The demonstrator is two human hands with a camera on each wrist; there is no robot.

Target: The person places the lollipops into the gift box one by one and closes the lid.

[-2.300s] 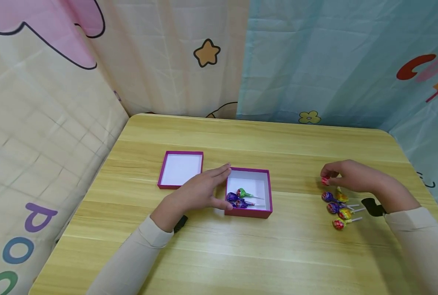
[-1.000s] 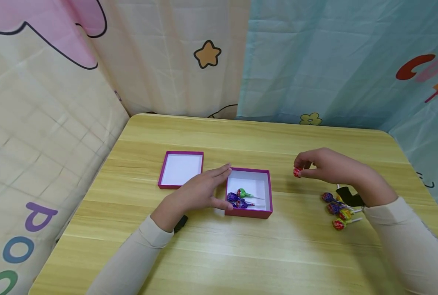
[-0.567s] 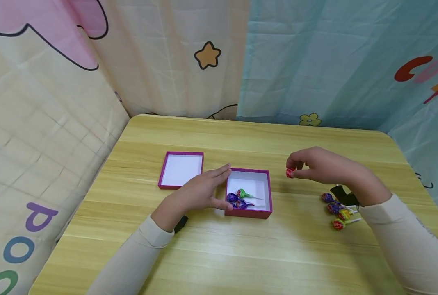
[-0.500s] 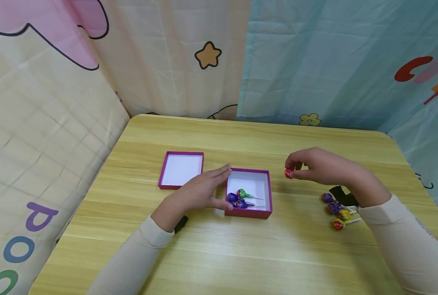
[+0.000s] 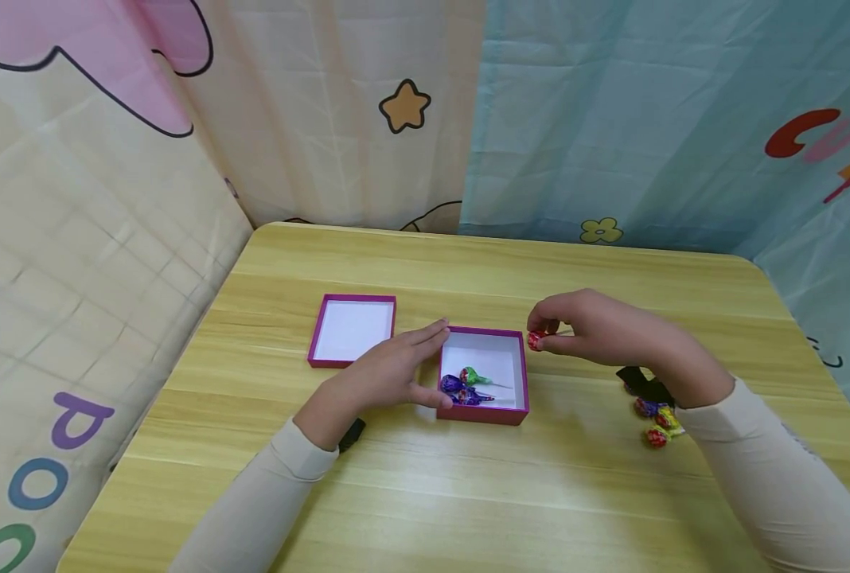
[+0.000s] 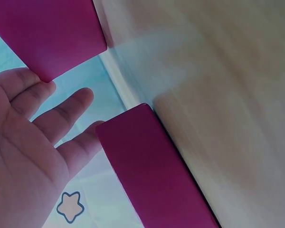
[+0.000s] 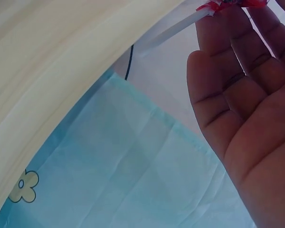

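Observation:
My right hand (image 5: 597,326) pinches a red-wrapped lollipop (image 5: 536,341) by its candy head, just outside the right rim of an open magenta box (image 5: 493,350). Its white stick (image 7: 178,31) shows in the right wrist view, pointing away from the fingertips. Against the box's left side rests my left hand (image 5: 389,370), fingers extended towards the back corner and thumb at the front corner. Inside the box, towards the front left, lie a green lollipop (image 5: 471,375) and purple lollipops (image 5: 450,383), partly overlapping.
The box lid (image 5: 353,328), white inside, lies left of the box, behind my left hand. At the right, several purple and yellow lollipops (image 5: 657,436) lie partly hidden under my right wrist. Printed curtains (image 5: 575,119) hang along the wooden table's (image 5: 425,493) back edge.
My right hand has picked up the red lollipop beside the pile at the right and carried it left to the box's right edge. The left hand has stayed at the box.

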